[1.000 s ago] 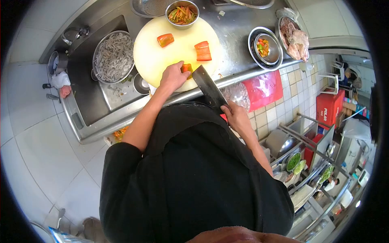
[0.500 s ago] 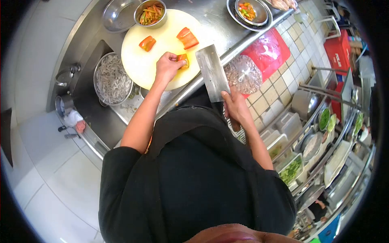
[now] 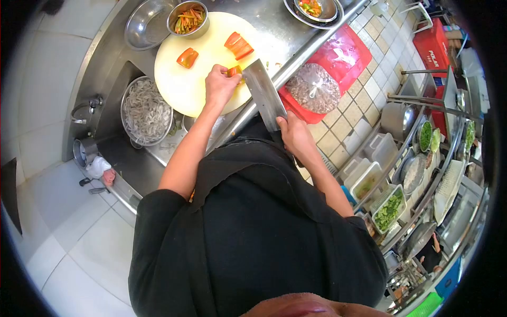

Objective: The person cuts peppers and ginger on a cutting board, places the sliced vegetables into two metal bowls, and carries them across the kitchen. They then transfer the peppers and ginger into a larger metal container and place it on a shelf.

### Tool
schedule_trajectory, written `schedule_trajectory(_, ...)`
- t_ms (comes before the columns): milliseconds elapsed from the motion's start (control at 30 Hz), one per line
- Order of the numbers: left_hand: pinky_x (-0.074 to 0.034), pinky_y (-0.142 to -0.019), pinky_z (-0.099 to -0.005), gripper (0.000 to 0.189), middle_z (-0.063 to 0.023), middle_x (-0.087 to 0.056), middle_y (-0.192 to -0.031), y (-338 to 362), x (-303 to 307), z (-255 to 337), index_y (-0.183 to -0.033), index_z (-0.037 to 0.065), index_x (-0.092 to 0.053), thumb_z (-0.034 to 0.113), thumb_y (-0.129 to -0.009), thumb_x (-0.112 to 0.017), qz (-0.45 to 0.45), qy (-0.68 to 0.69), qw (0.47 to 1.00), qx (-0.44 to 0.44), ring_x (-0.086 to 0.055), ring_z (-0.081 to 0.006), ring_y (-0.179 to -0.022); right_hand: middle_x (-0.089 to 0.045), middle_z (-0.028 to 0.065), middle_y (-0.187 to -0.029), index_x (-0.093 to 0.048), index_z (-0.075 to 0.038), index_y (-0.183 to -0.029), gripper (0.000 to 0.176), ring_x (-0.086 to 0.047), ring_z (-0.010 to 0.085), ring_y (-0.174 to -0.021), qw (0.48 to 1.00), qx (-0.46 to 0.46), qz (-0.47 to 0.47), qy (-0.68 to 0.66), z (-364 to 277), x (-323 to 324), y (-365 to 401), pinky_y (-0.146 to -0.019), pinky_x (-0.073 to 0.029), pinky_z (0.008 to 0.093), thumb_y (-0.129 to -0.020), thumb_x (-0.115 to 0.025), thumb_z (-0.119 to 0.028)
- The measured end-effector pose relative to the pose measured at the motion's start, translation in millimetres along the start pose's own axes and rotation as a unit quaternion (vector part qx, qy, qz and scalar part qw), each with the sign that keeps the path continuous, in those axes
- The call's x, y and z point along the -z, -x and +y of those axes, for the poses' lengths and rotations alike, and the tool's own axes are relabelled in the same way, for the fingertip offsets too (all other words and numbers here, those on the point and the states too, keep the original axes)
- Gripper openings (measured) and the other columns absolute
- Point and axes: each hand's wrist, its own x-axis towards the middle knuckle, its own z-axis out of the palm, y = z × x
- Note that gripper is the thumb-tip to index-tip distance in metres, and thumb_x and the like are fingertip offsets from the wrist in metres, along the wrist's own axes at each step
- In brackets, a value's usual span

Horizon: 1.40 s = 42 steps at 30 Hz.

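On a round pale cutting board [image 3: 179, 87], my left hand [image 3: 220, 87] pinches a small orange-red pepper piece [image 3: 235, 72] near the board's right side. My right hand [image 3: 293, 132] is wrapped round the handle of a broad cleaver [image 3: 264, 95]. The cleaver's blade is tilted, with its upper end beside the held piece; contact cannot be made out. Farther up the board lie a red pepper piece [image 3: 187, 57] and a larger ridged one [image 3: 238, 45]. A metal bowl of pepper strips [image 3: 190, 20] stands at the board's far edge.
An empty metal bowl [image 3: 148, 24] is at the upper left. A colander of pale strips [image 3: 146, 111] sits in the sink. Right of the counter edge are a red tray [image 3: 348, 53] and a bag [image 3: 312, 88]. Food containers [image 3: 388, 208] line a shelf at the right.
The cleaver and my right hand have moved left, bringing the blade closer to the held pepper piece. The whole view has shifted slightly.
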Motion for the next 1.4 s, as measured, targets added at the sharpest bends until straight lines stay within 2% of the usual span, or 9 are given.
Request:
schedule_trajectory(100, -0.058, -0.083, -0.0382, 0.052, -0.0203, -0.073, -0.096, 0.1, 0.8, 3.9, -0.107, -0.004, -0.065, 0.032, -0.075, -0.085, 0.004, -0.028, 1.0, -0.006, -0.072, -0.03, -0.088, -0.064, 0.0378, -0.089, -0.056, 0.006, -0.097, 0.033, -0.062, 0.0563, -0.093, 0.999, 0.036, 0.021, 0.005, -3.1, -4.4, -12.0, -0.081, -0.045, 0.0628, -0.105, -0.053, -0.026)
schedule_trajectory(200, -0.057, -0.084, -0.0382, 0.053, -0.0202, -0.074, -0.098, 2.4, 5.3, 9.9, -0.109, -0.005, -0.066, 0.033, -0.076, -0.085, 0.001, -0.042, 0.999, 0.006, -0.073, -0.0296, -0.09, -0.062, 0.0286, -0.07, -0.054, 0.006, -0.097, 0.038, -0.065, 0.0372, -0.054, 0.996, 0.071, 0.048, 0.04, 6.4, -11.7, -23.3, -0.061, -0.05, 0.0511, -0.107, -0.053, -0.03)
schedule_trajectory(300, -0.057, -0.084, -0.0373, 0.054, -0.019, -0.075, -0.099, -2.0, 1.1, -2.8, -0.111, -0.005, -0.068, 0.033, -0.076, -0.085, 0.001, -0.009, 1.0, 0.007, -0.073, -0.0274, -0.091, -0.062, 0.0301, -0.073, -0.054, 0.006, -0.098, 0.038, -0.066, 0.0356, -0.055, 0.995, 0.071, 0.053, 0.041, 7.6, -13.0, -22.3, -0.061, -0.05, 0.0505, -0.107, -0.053, -0.03)
schedule_trajectory(400, -0.057, -0.081, -0.0331, 0.048, -0.0147, -0.075, -0.097, -11.0, 4.0, -16.6, -0.111, -0.006, -0.07, 0.028, -0.081, -0.084, -0.033, 0.018, 0.999, 0.011, -0.072, -0.0211, -0.087, -0.062, 0.0221, -0.07, -0.054, 0.004, -0.099, 0.036, -0.064, 0.0285, -0.051, 1.0, -0.003, -0.005, -0.021, 11.4, -6.0, -19.1, -0.053, -0.05, 0.0457, -0.108, -0.052, -0.03)
schedule_trajectory(500, -0.056, -0.077, -0.0271, 0.032, -0.0102, -0.075, -0.095, -12.9, 8.7, -21.9, -0.107, -0.005, -0.072, 0.018, -0.087, -0.081, -0.068, 0.085, 0.994, 0.024, -0.07, -0.0145, -0.083, -0.057, 0.011, -0.068, -0.054, 0.002, -0.1, 0.034, -0.06, 0.0201, -0.047, 0.979, -0.079, -0.092, -0.162, 22.2, 2.5, -22.0, -0.046, -0.049, 0.038, -0.109, -0.05, -0.031)
schedule_trajectory(633, -0.055, -0.074, -0.0265, 0.028, -0.0079, -0.075, -0.094, -14.3, 11.1, -22.7, -0.107, -0.004, -0.073, 0.017, -0.09, -0.08, -0.088, 0.125, 0.988, 0.038, -0.069, -0.013, -0.08, -0.055, 0.0069, -0.067, -0.053, 0.002, -0.1, 0.036, -0.058, 0.018, -0.046, 0.974, -0.059, -0.094, -0.196, 21.5, -8.0, -29.9, -0.043, -0.049, 0.0356, -0.109, -0.048, -0.032)
schedule_trajectory(933, -0.055, -0.07, -0.0265, 0.028, -0.0086, -0.075, -0.091, -14.4, 11.5, -18.9, -0.105, -0.005, -0.074, 0.016, -0.089, -0.082, -0.077, 0.125, 0.988, 0.052, -0.068, -0.0126, -0.077, -0.058, 0.008, -0.066, -0.055, 0.006, -0.102, 0.038, -0.062, 0.0182, -0.048, 0.958, -0.07, -0.114, -0.254, 30.7, -27.2, -54.2, -0.044, -0.052, 0.0359, -0.108, -0.049, -0.032)
schedule_trajectory(1267, -0.057, -0.073, -0.0271, 0.027, -0.0078, -0.076, -0.093, -9.8, 15.2, -16.8, -0.107, -0.005, -0.075, 0.016, -0.091, -0.08, -0.083, 0.125, 0.988, 0.046, -0.069, -0.0128, -0.079, -0.053, 0.0047, -0.067, -0.056, 0.004, -0.104, 0.036, -0.055, 0.0155, -0.043, 0.948, -0.067, -0.138, -0.279, 36.0, -41.3, -57.2, -0.041, -0.047, 0.0327, -0.109, -0.049, -0.031)
schedule_trajectory(1400, -0.056, -0.074, -0.0274, 0.027, -0.008, -0.074, -0.102, -8.8, 21.8, -19.1, -0.114, -0.002, -0.075, 0.015, -0.093, -0.078, -0.095, 0.137, 0.985, 0.038, -0.068, -0.012, -0.084, -0.052, 0.0046, -0.066, -0.057, 0.004, -0.107, 0.035, -0.054, 0.0143, -0.044, 0.939, -0.049, -0.154, -0.303, 36.1, -41.7, -63.2, -0.041, -0.047, 0.0324, -0.109, -0.05, -0.031)
